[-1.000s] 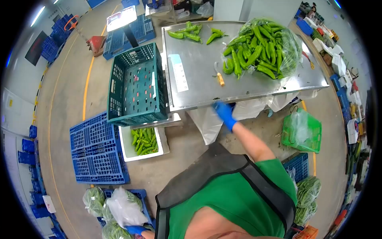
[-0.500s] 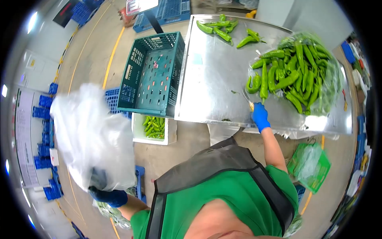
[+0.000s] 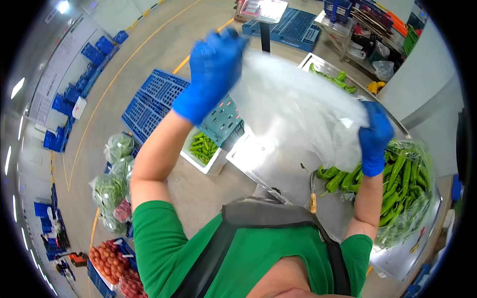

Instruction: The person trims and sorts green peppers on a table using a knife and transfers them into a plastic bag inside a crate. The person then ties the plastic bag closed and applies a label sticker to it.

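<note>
Raised above the metal table (image 3: 263, 160), a translucent plastic bag (image 3: 303, 109) stretches between my two blue-gloved hands. My left hand (image 3: 213, 74) is closed on its upper left edge and slightly blurred. My right hand (image 3: 376, 133) grips the bag's right side. Below the bag lies a curved knife (image 3: 313, 198) with a wooden handle. Green peppers (image 3: 397, 179) are heaped at the right, partly inside a clear bag and partly behind my right forearm. Several more peppers (image 3: 334, 78) rest at the table's far end.
A green crate (image 3: 221, 121), partly hidden by my left arm and the bag, is beside the table. Below it is a white foam box (image 3: 214, 164) of peppers. Blue pallets (image 3: 156, 102), bagged vegetables (image 3: 112, 191) and onions (image 3: 107, 260) are at left; a scale (image 3: 263, 10) stands beyond.
My left hand has lifted the bag from the lower left to over the table. My right hand has left the knife by the table's near edge and taken hold of the bag's other side.
</note>
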